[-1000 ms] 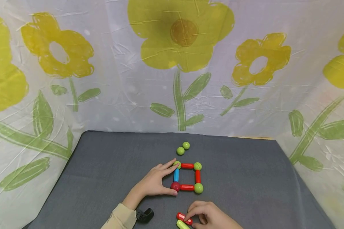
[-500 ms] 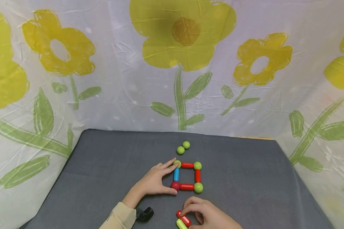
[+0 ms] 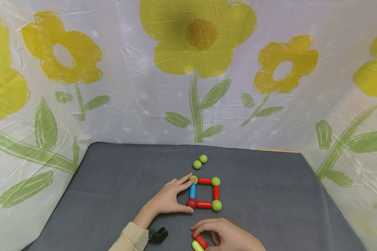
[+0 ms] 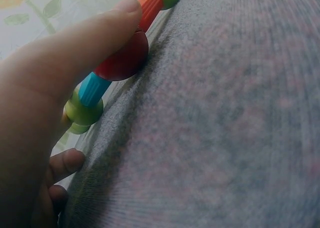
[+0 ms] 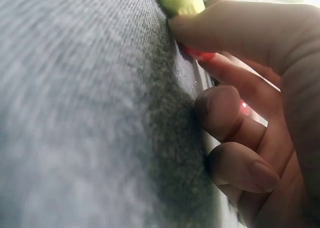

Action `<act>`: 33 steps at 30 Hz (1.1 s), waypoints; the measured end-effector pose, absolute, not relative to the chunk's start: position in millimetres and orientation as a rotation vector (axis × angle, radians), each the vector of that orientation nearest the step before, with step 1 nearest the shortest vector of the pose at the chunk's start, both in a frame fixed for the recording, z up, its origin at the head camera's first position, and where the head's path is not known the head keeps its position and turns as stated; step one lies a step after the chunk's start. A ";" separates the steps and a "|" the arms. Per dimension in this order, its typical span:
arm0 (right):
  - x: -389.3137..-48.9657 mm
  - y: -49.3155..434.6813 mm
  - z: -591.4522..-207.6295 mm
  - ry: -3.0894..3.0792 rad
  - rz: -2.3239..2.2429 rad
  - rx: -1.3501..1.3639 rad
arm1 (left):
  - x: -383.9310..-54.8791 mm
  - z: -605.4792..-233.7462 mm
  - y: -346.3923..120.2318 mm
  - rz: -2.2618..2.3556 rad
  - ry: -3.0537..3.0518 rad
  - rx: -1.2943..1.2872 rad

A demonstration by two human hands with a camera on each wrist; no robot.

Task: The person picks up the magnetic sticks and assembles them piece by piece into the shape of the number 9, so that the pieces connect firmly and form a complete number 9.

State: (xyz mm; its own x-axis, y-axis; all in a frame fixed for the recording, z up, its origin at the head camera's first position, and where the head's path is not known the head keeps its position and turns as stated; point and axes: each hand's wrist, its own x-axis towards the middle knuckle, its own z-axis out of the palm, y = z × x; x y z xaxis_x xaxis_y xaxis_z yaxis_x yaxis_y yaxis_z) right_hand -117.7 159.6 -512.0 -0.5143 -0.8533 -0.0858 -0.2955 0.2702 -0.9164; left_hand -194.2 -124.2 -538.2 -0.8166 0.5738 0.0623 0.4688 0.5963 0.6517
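Note:
A square of magnetic sticks and balls lies on the cloth in the head view. Its left side is a blue stick [image 3: 192, 191] between a dark red ball [image 3: 191, 203] and a green ball [image 3: 193, 179]. My left hand [image 3: 168, 199] holds this side, thumb along the red ball [image 4: 125, 60] and fingers at the green one. My right hand [image 3: 229, 235] pinches a loose red stick [image 3: 200, 241], one fingertip at its far end and the thumb at its near end. A yellow-green stick [image 3: 197, 246] lies alongside, close by the thumb in the right wrist view.
Two loose green balls [image 3: 200, 161] sit beyond the square. Red sticks [image 3: 204, 205] and green balls [image 3: 216, 205] form the square's other sides. A black curved object [image 3: 157, 235] is by the left sleeve. A flower-printed curtain [image 3: 138, 87] rises behind the dark cloth [image 3: 270, 195].
My right hand has shifted its fingertips from the top of the loose red stick to its ends, and the stick has turned and slid slightly left. My left hand stays on the square.

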 end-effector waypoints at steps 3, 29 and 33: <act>-119.5 157.5 -512.3 1.956 -1.220 -1.042 | -194.8 -538.8 -124.0 1.018 2.670 0.879; -97.4 199.6 -528.1 2.370 -1.325 -0.720 | -195.0 -538.1 -124.3 1.009 2.662 0.902; -95.0 202.9 -529.9 2.442 -1.340 -0.754 | -194.3 -538.3 -124.5 1.015 2.658 0.895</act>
